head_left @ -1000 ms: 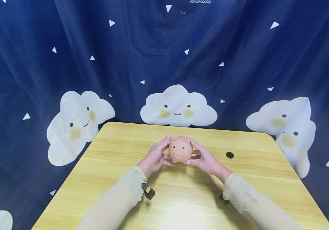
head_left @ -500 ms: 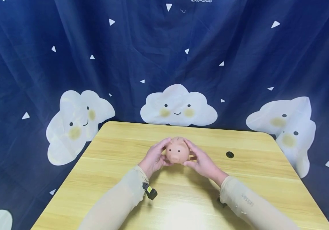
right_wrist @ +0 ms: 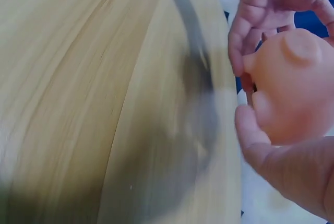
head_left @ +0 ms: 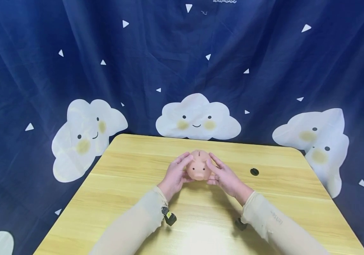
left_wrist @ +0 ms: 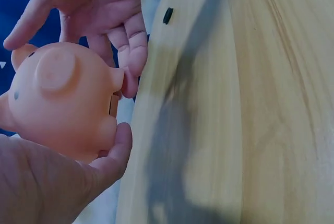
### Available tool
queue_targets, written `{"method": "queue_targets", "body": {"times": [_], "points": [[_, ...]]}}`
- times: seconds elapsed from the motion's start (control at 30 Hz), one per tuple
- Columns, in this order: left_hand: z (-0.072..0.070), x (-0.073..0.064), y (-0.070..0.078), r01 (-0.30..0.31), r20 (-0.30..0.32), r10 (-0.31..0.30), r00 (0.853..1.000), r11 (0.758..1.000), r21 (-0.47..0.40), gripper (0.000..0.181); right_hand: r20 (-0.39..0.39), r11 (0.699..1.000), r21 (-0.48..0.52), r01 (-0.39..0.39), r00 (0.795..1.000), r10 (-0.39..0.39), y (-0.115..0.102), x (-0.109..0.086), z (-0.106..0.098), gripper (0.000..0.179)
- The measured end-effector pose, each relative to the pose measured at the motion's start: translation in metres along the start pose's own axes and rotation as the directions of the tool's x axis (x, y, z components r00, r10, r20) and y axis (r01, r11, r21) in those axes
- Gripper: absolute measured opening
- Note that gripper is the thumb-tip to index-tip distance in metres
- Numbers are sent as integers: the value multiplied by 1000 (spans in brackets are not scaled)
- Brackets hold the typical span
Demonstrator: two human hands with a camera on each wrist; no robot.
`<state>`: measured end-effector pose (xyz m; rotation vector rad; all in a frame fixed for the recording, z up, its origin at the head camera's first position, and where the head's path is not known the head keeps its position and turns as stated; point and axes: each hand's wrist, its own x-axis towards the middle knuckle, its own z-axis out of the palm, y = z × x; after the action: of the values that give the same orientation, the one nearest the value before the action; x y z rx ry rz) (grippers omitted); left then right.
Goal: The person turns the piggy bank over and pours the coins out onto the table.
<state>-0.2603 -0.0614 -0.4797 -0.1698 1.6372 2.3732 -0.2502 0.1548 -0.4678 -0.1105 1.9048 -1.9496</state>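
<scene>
A pink piggy bank is held between my two hands above the table, its snout toward me and tipped downward. The coin slot on its back shows in the head view. My left hand holds its left side, with the thumb by a foot in the left wrist view. On the other side my right hand holds it, fingers spread around the body. Between the feet, a dark-edged gap in the underside shows in the left wrist view. A small black round plug lies to the right of my right hand.
The light wooden table has rounded far corners. Behind it hangs a dark blue curtain with white clouds and triangles. A small black wrist camera sits at my left cuff.
The piggy bank has tipped forward, so its coin slot now shows more fully. It shifted slightly left, then back right, with both hands moving along. The black plug has stayed put.
</scene>
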Motion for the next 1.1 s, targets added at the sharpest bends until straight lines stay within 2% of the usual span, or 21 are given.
{"method": "queue_targets", "body": {"times": [0.1,0.23,0.47,0.57,0.8,0.93,1.1], "points": [[1,0,-1,-18,20,17,1000,999,35,76,19,999,31,-39,999,38,0,2,-5,75],[1,1,-2,-29,42,26,999,998,57,74,78,998,45,-48,996,45,2,3,-13,78],[0,1,-2,-48,120,43,992,998,38,72,112,994,99,41,992,-52,6,0,-20,82],[-3,1,-1,-38,162,33,986,999,27,72,121,991,104,85,988,-97,6,0,-22,84],[-11,1,-1,-36,217,25,976,998,46,79,99,987,89,136,984,-145,9,-1,-23,87],[-14,2,-1,-44,254,31,967,998,43,84,93,982,94,162,981,-170,10,-2,-24,87],[-15,2,1,-77,301,60,952,996,47,76,103,975,75,210,971,-217,11,-1,-27,81]]}}
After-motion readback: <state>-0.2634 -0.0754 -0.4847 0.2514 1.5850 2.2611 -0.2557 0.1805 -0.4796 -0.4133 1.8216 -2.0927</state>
